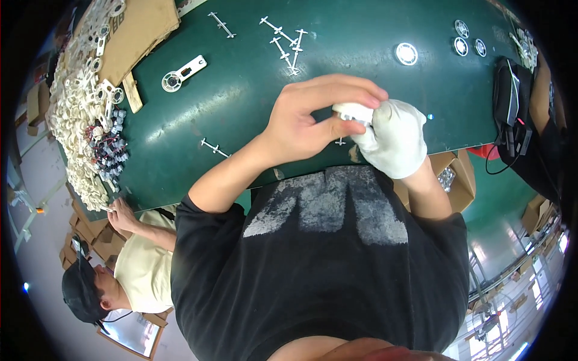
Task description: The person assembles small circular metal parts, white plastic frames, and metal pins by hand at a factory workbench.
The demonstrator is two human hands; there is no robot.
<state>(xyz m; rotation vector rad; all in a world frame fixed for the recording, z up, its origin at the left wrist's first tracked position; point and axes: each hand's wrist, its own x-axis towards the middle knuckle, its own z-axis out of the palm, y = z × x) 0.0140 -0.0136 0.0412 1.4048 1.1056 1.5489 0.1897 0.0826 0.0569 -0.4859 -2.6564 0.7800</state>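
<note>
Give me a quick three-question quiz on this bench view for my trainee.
1. True or false: the left hand wears a white glove.
2. What do both hands hold between them? A) a small white plastic part B) scissors C) a roll of tape
3. Fill in: in the picture, the pile of white parts lies at the ____ end of the green table.

Key
1. False: it is bare, and the right hand is the gloved one.
2. A
3. left
</note>
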